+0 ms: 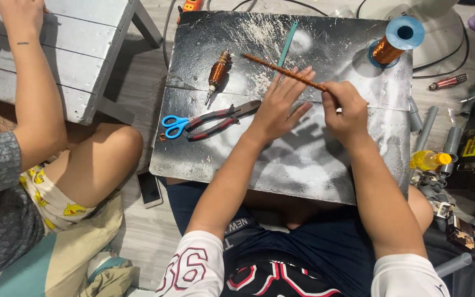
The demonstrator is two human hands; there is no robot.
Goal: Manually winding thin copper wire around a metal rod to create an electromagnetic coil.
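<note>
A long thin rod wound with copper wire (273, 67) lies slanted over a dark, white-dusted board (303, 165) on my lap. My right hand (344, 107) pinches the rod's near end. My left hand (281, 104) is flat with fingers spread, its fingertips resting against the middle of the rod. Just behind the rod lies a teal strip (288, 44). On the left part of the board lies a small motor armature with copper windings (217, 71).
Red-handled pliers (221, 118) and blue-handled scissors (172, 124) lie on the board's left. A blue spool of copper wire (394, 41) stands at its far right corner. Another person (34, 137) sits at left beside a grey bench (83, 44). Phone (149, 188), yellow bottle (429, 160) and clutter surround.
</note>
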